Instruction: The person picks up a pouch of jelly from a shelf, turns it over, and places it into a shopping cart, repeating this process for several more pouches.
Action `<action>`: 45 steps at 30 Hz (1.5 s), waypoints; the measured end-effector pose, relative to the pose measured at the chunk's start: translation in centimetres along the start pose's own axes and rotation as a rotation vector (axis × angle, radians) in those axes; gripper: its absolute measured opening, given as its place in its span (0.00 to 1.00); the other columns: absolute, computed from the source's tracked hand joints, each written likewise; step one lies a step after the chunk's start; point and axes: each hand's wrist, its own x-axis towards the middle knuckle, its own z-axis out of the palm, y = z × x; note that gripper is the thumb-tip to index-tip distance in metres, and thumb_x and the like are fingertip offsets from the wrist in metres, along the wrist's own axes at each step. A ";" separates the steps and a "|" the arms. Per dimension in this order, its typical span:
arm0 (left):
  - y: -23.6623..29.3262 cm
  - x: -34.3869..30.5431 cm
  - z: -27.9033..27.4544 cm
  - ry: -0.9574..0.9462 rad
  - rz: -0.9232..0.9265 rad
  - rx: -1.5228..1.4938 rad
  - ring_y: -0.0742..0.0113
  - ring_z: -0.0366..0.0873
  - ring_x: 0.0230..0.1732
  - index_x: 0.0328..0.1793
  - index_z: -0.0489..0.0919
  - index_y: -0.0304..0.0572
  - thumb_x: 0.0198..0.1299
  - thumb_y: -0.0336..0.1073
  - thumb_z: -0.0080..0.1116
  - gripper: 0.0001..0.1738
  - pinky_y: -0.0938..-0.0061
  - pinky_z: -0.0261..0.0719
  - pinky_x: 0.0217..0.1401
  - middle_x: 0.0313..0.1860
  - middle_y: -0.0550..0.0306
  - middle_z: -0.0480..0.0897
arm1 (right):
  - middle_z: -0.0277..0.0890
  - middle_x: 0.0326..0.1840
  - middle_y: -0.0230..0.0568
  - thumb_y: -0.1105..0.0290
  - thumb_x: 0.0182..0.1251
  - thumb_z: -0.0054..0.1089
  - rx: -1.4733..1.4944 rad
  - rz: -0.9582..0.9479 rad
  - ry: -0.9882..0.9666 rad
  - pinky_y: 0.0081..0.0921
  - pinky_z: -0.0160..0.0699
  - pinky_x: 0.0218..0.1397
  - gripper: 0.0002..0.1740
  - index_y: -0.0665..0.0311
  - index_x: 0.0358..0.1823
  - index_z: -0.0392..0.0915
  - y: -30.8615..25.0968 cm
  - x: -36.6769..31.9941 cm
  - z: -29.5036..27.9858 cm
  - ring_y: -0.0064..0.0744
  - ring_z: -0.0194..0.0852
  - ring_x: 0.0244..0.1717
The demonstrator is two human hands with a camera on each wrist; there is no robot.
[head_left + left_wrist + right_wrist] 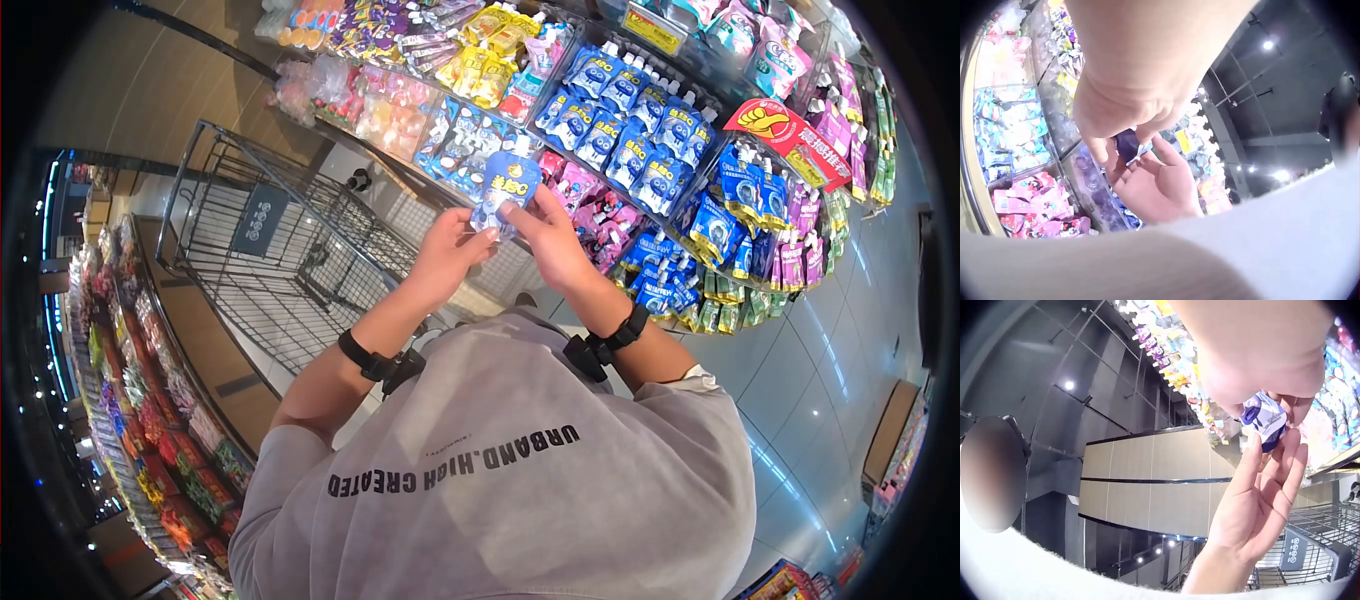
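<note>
A blue spout pouch (512,182) with yellow lettering and a white cap is held up before the chest, its printed front facing the head camera. My right hand (556,245) grips its right side, thumb across the lower front. At the bottom left corner my left hand (447,258) pinches it, thumb in front and fingers behind. In the right wrist view the pale back of the pouch (1266,420) shows small print, and the left palm faces that camera. Only a dark part of the pouch (1129,147) shows between the hands in the left wrist view.
Just past the hands stands a display of clear bins with blue pouches (630,130), pink pouches (570,185) and wrapped sweets (385,30). A red sign (785,140) hangs at its right. A wire shopping cart (290,265) stands to the left, with a candy shelf (165,420) beyond.
</note>
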 end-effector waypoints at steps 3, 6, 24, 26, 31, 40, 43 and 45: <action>-0.5 0.5 -0.1 0.009 0.071 0.044 0.73 0.79 0.46 0.56 0.70 0.34 0.67 0.31 0.62 0.17 0.76 0.79 0.47 0.47 0.55 0.80 | 0.80 0.49 0.36 0.73 0.71 0.59 -0.018 0.023 -0.008 0.27 0.76 0.54 0.16 0.65 0.58 0.73 0.2 0.1 -0.2 0.25 0.77 0.49; -1.1 1.5 -0.6 -0.004 0.143 0.215 0.71 0.81 0.46 0.53 0.70 0.34 0.68 0.30 0.60 0.14 0.75 0.82 0.52 0.45 0.55 0.80 | 0.80 0.47 0.36 0.72 0.70 0.60 -0.144 0.073 0.012 0.27 0.78 0.49 0.16 0.66 0.57 0.73 0.4 0.7 -1.1 0.25 0.78 0.47; -1.6 1.0 -2.4 0.028 -0.071 0.203 0.64 0.79 0.53 0.65 0.68 0.33 0.74 0.42 0.51 0.22 0.69 0.79 0.57 0.57 0.49 0.77 | 0.79 0.41 0.71 0.62 0.61 0.65 -1.362 -0.174 0.470 0.51 0.80 0.49 0.30 0.77 0.52 0.60 -3.4 14.3 -5.4 0.67 0.81 0.44; -2.0 0.5 -3.0 0.040 -0.074 0.201 0.64 0.79 0.53 0.65 0.69 0.33 0.74 0.42 0.51 0.22 0.69 0.79 0.57 0.56 0.49 0.78 | 0.79 0.41 0.70 0.62 0.62 0.64 -1.372 -0.169 0.454 0.52 0.80 0.49 0.29 0.76 0.52 0.60 -3.7 13.9 -4.3 0.67 0.81 0.44; -3.0 -0.2 -4.2 0.067 -0.105 0.200 0.65 0.79 0.52 0.63 0.70 0.35 0.74 0.41 0.50 0.20 0.70 0.78 0.57 0.55 0.50 0.78 | 0.80 0.41 0.69 0.62 0.64 0.62 -1.407 -0.181 0.399 0.53 0.81 0.47 0.28 0.75 0.52 0.59 -2.6 14.0 -3.7 0.66 0.82 0.41; -4.6 -0.7 -5.0 0.055 -0.118 0.195 0.67 0.79 0.51 0.63 0.71 0.36 0.74 0.40 0.50 0.19 0.71 0.78 0.56 0.55 0.52 0.79 | 0.80 0.41 0.73 0.65 0.62 0.60 -1.351 -0.170 0.538 0.50 0.78 0.55 0.24 0.81 0.48 0.67 -3.2 15.6 -5.4 0.67 0.81 0.46; -4.9 -0.7 -5.2 0.043 -0.108 0.194 0.68 0.79 0.51 0.63 0.71 0.36 0.74 0.41 0.50 0.19 0.71 0.78 0.56 0.54 0.53 0.79 | 0.79 0.43 0.75 0.65 0.61 0.61 -1.238 -0.108 0.550 0.49 0.78 0.56 0.26 0.80 0.50 0.65 -2.6 16.0 -6.1 0.68 0.81 0.48; -5.0 -0.8 -5.3 0.039 -0.106 0.190 0.68 0.79 0.51 0.63 0.71 0.36 0.74 0.41 0.50 0.19 0.72 0.77 0.56 0.54 0.53 0.79 | 0.79 0.43 0.75 0.65 0.61 0.61 -1.168 -0.058 0.567 0.49 0.78 0.56 0.28 0.81 0.52 0.62 -2.3 16.4 -6.0 0.68 0.81 0.48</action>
